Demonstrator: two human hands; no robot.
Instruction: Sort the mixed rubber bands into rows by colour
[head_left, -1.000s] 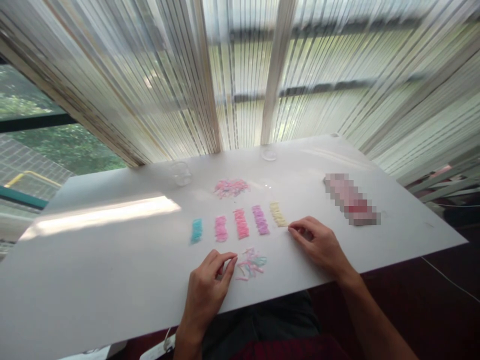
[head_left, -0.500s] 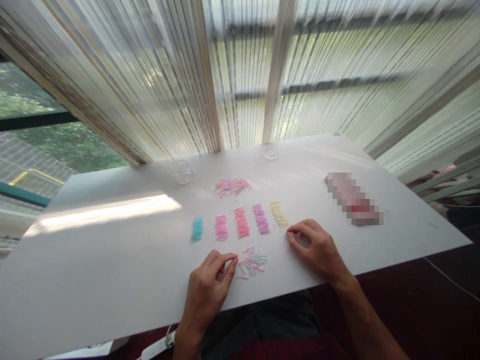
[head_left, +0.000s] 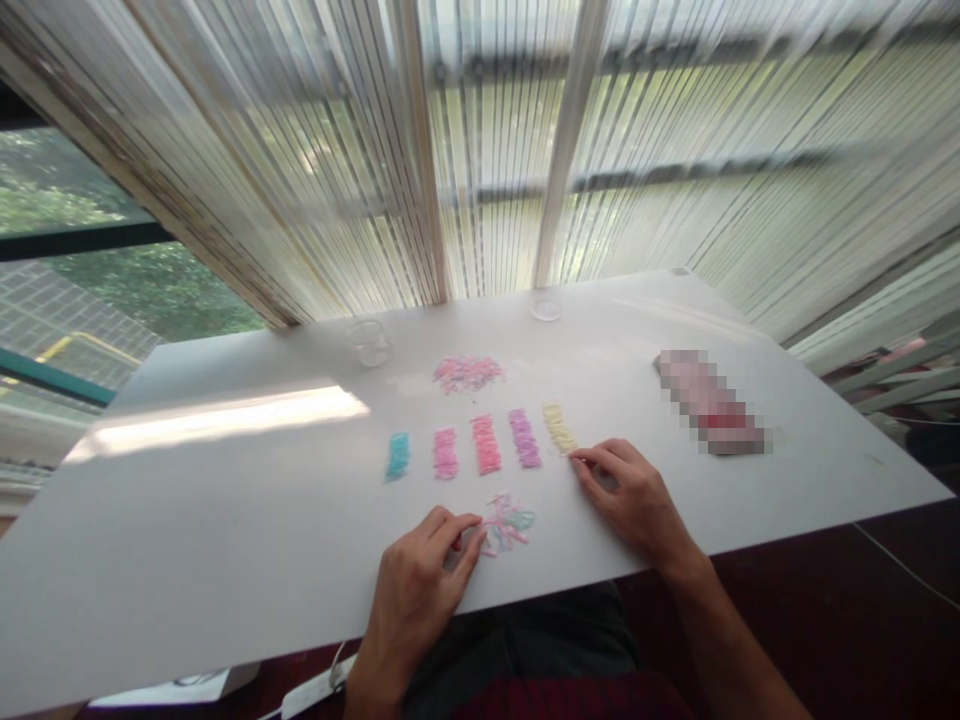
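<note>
On the white table (head_left: 247, 520), my left hand (head_left: 420, 570) has its thumb and index finger close together at the left edge of a loose mixed pile (head_left: 510, 522) of small pink, pale green and white sticks. Whether a stick sits between those fingertips is too small to tell. My right hand (head_left: 634, 495) pinches at the lower end of a row of small yellow sticks (head_left: 558, 428), touching its last stick. Left of this run similar rows: purple sticks (head_left: 524, 437), coral-pink sticks (head_left: 485, 444), pink sticks (head_left: 445, 454) and turquoise sticks (head_left: 398, 456).
Behind the rows lies a larger mixed, mostly pink pile (head_left: 469, 374). A clear container (head_left: 370, 343) and a clear round lid (head_left: 545, 309) are near the back edge. A pixelated pinkish object (head_left: 709, 402) lies at the right. Strip curtains (head_left: 495, 150) hang behind the table.
My left hand has moved slightly right, to the edge of the near pile. My right fingertips have shifted slightly left against the yellow row's end. The view has moved a little.
</note>
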